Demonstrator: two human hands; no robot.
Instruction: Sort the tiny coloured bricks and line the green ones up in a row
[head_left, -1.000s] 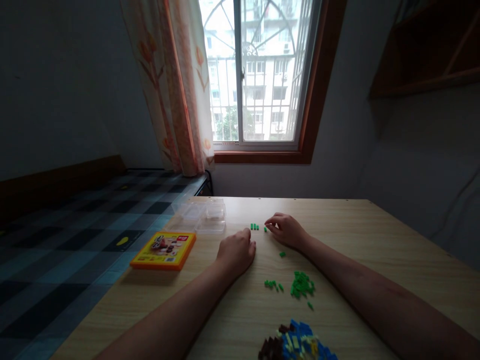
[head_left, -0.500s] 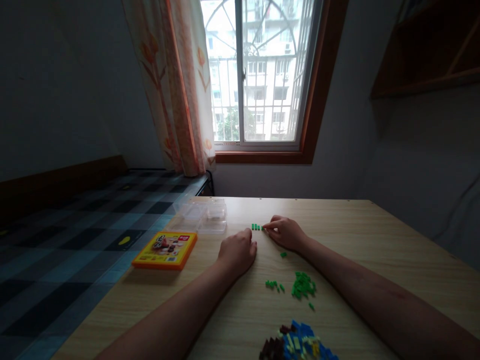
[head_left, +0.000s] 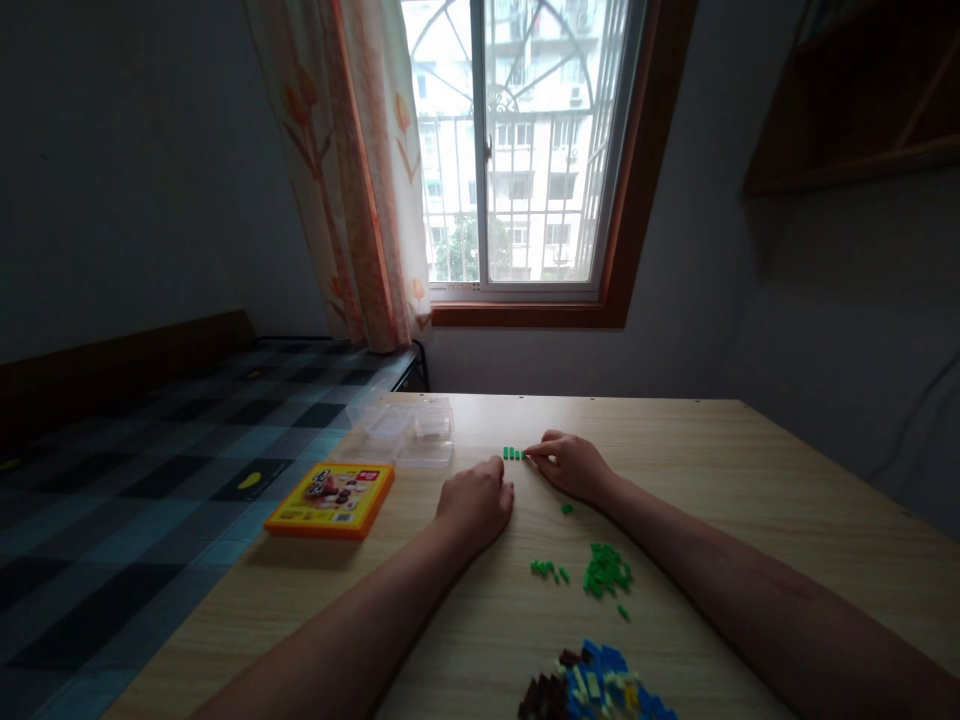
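A short row of small green building bricks lies toward the far side of the table. At the row's right end, my right hand has its index finger and thumb on a green brick. My left hand rests on the table just left of and nearer than the row, fingers curled under; whatever may be inside it is hidden. One loose green brick lies below my right hand. Nearer me are a few scattered green bricks and a green pile.
A mixed heap of blue, brown and yellow bricks sits at the near edge of view. To the left are a yellow-orange box and a clear plastic compartment tray. A checked bed stands beside the wooden table.
My right fingertips have shifted slightly left, bringing the end brick closer to the row. My left hand and the piles have stayed put.
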